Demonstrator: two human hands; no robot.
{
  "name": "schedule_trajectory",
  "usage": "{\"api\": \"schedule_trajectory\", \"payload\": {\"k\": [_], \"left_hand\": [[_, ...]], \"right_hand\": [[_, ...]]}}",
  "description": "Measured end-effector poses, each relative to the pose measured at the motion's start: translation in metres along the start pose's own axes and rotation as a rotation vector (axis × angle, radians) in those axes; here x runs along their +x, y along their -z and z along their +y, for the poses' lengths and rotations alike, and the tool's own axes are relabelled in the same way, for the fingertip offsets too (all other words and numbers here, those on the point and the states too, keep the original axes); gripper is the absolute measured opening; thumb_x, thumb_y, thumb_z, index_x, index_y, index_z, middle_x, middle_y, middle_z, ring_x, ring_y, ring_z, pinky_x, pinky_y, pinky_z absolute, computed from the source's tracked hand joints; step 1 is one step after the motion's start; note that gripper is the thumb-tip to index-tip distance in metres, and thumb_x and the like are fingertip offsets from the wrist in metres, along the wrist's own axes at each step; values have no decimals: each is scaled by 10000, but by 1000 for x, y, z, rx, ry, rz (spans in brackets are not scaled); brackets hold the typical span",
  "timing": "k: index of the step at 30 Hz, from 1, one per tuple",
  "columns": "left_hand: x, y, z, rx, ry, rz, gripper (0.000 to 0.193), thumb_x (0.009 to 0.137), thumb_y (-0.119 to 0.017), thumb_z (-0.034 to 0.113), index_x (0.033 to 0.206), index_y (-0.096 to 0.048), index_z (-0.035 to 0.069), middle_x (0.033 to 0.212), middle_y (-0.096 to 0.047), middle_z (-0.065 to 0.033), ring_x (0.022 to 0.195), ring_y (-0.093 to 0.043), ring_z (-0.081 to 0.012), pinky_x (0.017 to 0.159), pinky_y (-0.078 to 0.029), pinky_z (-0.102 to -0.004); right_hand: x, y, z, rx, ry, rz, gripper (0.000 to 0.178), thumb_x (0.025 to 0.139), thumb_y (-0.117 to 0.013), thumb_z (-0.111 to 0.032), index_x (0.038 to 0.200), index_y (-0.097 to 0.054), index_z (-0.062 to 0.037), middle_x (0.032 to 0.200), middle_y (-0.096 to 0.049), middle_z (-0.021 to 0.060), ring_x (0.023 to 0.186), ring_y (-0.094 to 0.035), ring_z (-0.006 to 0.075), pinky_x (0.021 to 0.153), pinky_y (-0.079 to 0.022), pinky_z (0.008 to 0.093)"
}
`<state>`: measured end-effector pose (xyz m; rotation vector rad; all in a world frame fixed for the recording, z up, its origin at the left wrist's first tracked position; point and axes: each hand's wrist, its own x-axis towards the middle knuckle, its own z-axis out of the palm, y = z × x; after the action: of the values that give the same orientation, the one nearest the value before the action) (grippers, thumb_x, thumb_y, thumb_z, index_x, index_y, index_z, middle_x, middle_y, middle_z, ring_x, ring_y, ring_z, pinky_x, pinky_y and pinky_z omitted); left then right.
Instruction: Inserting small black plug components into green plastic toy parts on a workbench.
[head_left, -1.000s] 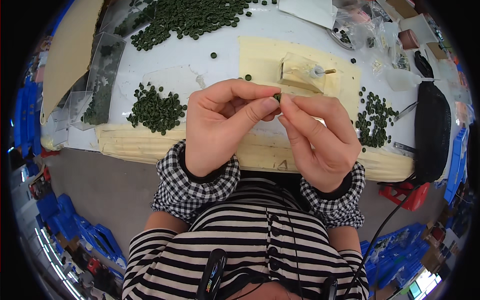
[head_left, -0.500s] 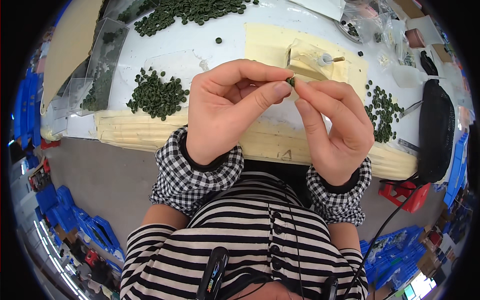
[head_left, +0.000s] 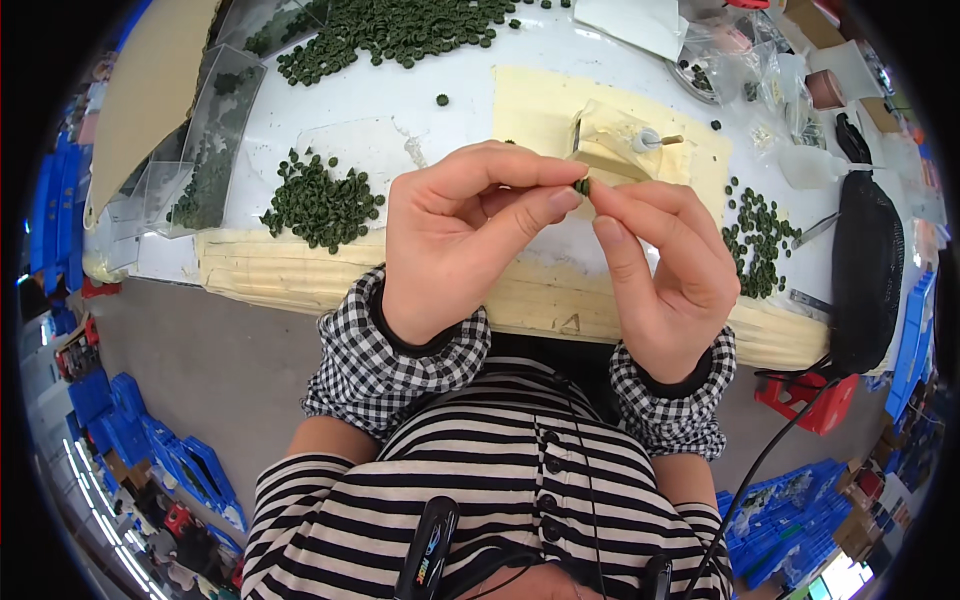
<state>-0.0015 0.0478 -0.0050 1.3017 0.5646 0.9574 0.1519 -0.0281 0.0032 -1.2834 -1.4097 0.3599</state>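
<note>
Between thumb and forefinger, my left hand (head_left: 458, 225) pinches a small dark green round piece (head_left: 581, 186) with a ridged edge. My right hand (head_left: 672, 262) meets it there, its forefinger tip pressed against the piece; its thumb is below, apart from the piece. Both hands are raised above the table's near edge. Left of my left hand lies a heap of small dark green pieces (head_left: 322, 202). Beyond my right hand is a looser scatter of similar green pieces (head_left: 758, 238). Fingertips partly hide the held piece.
A larger green pile (head_left: 400, 35) covers the far side, near clear plastic trays (head_left: 210, 140). Behind my hands stands a yellowish-wrapped block (head_left: 610, 140) with a small nozzle. Tweezers (head_left: 818, 230), a black mesh pouch (head_left: 868, 270) and plastic bags (head_left: 735, 60) lie at the right.
The table and its contents sit slightly lower in view. Both hands have shifted slightly down with the piece still between them; the pinch looks much the same.
</note>
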Motion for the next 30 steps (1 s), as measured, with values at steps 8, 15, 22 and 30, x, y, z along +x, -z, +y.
{"api": "schedule_trajectory", "payload": {"k": [8, 15, 22, 30], "left_hand": [[-3, -3, 6, -66, 89, 67, 191, 854, -663, -60, 1044, -663, -66, 987, -696, -123, 887, -664, -138, 799, -542, -233], [-3, -5, 5, -1, 85, 76, 178, 865, -642, -66, 1040, -671, -56, 957, -692, -129, 851, -661, -154, 785, -541, -253], [-1, 3, 1, 268, -156, -21, 174, 850, -631, -105, 1011, -678, -61, 965, -689, -135, 850, -661, -155, 778, -539, -252], [-2, -1, 5, -48, 144, 41, 155, 859, -657, -56, 1013, -672, -63, 942, -700, -120, 876, -673, -144, 792, -553, -240]], "right_hand": [[-1, 0, -2, 60, -70, -35, 259, 785, -699, 66, 1035, -715, -2, 914, -660, 110, 793, -646, 181, 698, -520, 259], [-2, 1, 0, 16, -61, -35, 259, 788, -696, 65, 1037, -715, -5, 916, -660, 105, 793, -643, 180, 698, -519, 258], [-1, 3, 1, 90, -105, -73, 263, 788, -701, 61, 1040, -720, -11, 914, -661, 101, 789, -643, 172, 689, -514, 248], [0, 0, 0, -1, -28, -62, 299, 755, -727, 69, 1041, -720, -18, 889, -651, 91, 742, -616, 184, 623, -493, 258]]}}
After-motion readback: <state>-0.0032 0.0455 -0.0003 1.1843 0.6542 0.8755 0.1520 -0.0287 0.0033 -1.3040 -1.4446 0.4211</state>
